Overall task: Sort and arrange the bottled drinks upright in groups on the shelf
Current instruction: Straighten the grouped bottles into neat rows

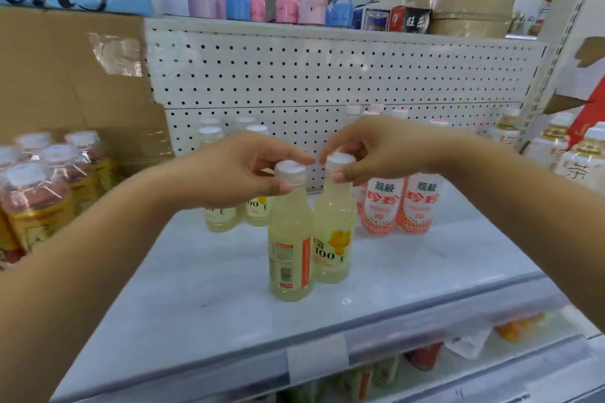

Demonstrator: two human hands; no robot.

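Two pale yellow drink bottles with white caps stand upright side by side near the middle of the white shelf point(203, 288). My left hand point(242, 167) pinches the cap of the left bottle point(289, 249), whose barcode label faces me. My right hand point(376, 150) pinches the cap of the right bottle point(334, 239), which shows an orange flower label. Behind them stand more pale yellow bottles point(222, 219) at the back left. Pink-and-white lychee bottles point(415, 206) stand at the back right, partly hidden by my right hand.
A shrink-wrapped pack of yellow-labelled bottles point(42, 193) sits at the left beside a cardboard box point(65, 91). White tea bottles point(582, 154) stand at the far right. A perforated back panel point(327, 75) closes the shelf. Lower shelves hold goods below the front edge point(327, 357).
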